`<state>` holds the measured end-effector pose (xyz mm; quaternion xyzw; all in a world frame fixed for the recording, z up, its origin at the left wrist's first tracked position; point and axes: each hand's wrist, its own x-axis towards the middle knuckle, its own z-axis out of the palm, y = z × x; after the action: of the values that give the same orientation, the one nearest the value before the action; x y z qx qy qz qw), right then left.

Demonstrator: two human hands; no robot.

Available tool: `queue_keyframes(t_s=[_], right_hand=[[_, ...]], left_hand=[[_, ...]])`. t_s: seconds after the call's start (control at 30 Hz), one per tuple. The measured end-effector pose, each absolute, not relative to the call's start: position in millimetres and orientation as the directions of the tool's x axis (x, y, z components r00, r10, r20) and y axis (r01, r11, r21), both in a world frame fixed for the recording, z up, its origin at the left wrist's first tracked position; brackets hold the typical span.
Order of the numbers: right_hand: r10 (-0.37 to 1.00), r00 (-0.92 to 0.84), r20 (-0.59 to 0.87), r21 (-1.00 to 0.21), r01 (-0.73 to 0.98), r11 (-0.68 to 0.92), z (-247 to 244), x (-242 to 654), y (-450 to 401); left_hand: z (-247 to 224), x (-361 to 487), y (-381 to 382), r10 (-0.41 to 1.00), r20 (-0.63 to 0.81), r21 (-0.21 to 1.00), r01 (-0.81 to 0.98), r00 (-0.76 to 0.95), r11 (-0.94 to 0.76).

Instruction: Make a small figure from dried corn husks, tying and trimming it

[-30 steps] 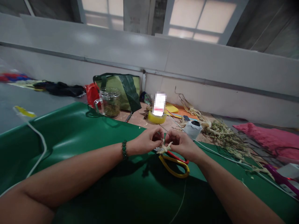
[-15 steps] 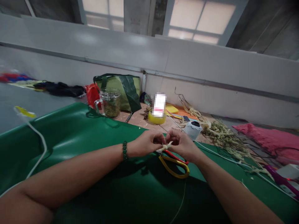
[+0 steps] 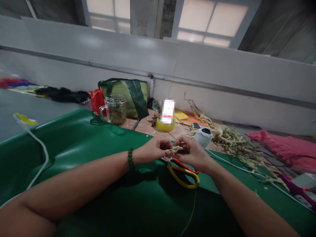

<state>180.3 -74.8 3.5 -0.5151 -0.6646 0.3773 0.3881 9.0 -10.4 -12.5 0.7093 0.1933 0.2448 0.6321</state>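
Note:
A small pale piece of knotted plant fibre [image 3: 176, 149] is pinched between the fingertips of both hands. My left hand [image 3: 155, 148] grips its left end, with a green bead bracelet [image 3: 130, 158] round the wrist. On the other end, my right hand [image 3: 194, 153] is closed, thumb and fingers together. Just below the hands lies a pair of scissors [image 3: 185, 177], one handle yellow and one red, its blades partly hidden under the fingers. A thin thread [image 3: 192, 214] runs down the green sheet [image 3: 103, 200] beneath.
Behind stand a glass mug [image 3: 118, 110], a green bag [image 3: 133, 95], a yellow tape roll [image 3: 165, 125] under a blurred bright object, and a white thread spool [image 3: 203, 137]. Dried plant strands [image 3: 237, 144] lie to the right, near a white cable [image 3: 229, 163] and pink cloth [image 3: 283, 144].
The pale fibre piece has turned between my fingers and its ends now point sideways. Both hands have shifted slightly; more of the scissor blades shows. The scissors lie where they were.

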Motion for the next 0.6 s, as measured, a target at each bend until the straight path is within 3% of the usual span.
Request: queue_keyframes(t_s=[0.33,0.6], right_hand=[[0.983,-0.179,0.042,-0.946,0.31,0.097,5.3,179.9,-76.6],[0.969,-0.247,-0.024,-0.98,0.198,0.026,7.1,186.9,-74.4]], left_hand=[[-9.6,8.5,-9.9,0.569,0.164,0.985,-0.107,0.806,-0.132],[-7.7,6.0,-5.2,0.541,0.047,0.996,-0.081,0.84,0.04]])
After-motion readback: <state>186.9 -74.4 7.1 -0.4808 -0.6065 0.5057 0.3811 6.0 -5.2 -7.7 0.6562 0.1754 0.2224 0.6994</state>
